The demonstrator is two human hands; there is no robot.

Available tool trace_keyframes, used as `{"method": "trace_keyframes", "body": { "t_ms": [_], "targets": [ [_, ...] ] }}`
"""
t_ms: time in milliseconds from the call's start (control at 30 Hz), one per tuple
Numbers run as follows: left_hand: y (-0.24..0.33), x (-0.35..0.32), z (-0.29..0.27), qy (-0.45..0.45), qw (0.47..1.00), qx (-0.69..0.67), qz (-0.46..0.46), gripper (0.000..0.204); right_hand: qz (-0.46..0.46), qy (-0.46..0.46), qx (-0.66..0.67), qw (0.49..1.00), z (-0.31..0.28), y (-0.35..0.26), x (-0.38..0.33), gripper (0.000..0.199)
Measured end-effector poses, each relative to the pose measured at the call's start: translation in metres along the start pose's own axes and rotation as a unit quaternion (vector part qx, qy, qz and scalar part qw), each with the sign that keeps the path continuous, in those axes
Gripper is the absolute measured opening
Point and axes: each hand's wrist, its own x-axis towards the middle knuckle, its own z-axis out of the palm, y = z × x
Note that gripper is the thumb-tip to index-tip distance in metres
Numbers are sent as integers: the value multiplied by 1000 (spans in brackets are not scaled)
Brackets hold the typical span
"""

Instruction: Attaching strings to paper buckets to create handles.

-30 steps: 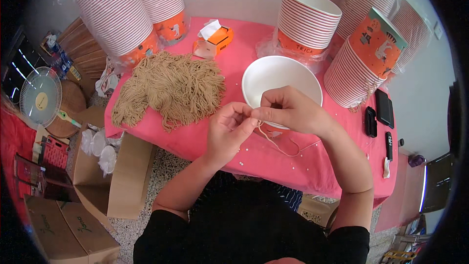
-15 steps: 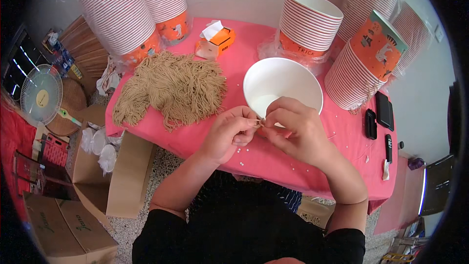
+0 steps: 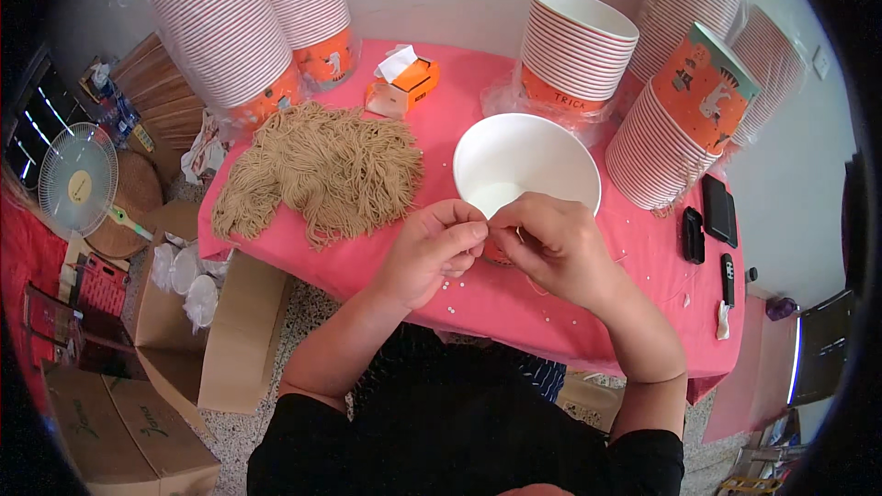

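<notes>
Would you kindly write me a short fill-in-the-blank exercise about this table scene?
1. The table is covered with a ____ cloth.
2. Both hands, left hand and right hand, meet just in front of an open white ____.
3. The heap of tan string lies to the person's ____ of the bowl.
4. A small ____ box stands behind the string.

Missing words: pink; bowl; left; orange

Left hand (image 3: 432,253) and right hand (image 3: 551,248) meet in front, fingers pinched together, forearms bent inward.
</notes>
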Motion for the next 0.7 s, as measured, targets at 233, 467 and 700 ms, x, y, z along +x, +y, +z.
{"method": "trace_keyframes", "body": {
  "t_ms": [233, 467, 700],
  "targets": [
    [0, 2, 2, 59, 955, 259, 134, 7, -16, -7, -73, 997, -3, 6, 2, 12],
    [0, 4, 5, 72, 934, 294, 188, 12, -1, -20, -76, 997, -5, 5, 3, 12],
    [23, 4, 6, 65, 775, 554, 297, 10, 17, -18, -48, 999, -6, 7, 4, 12]
  ]
}}
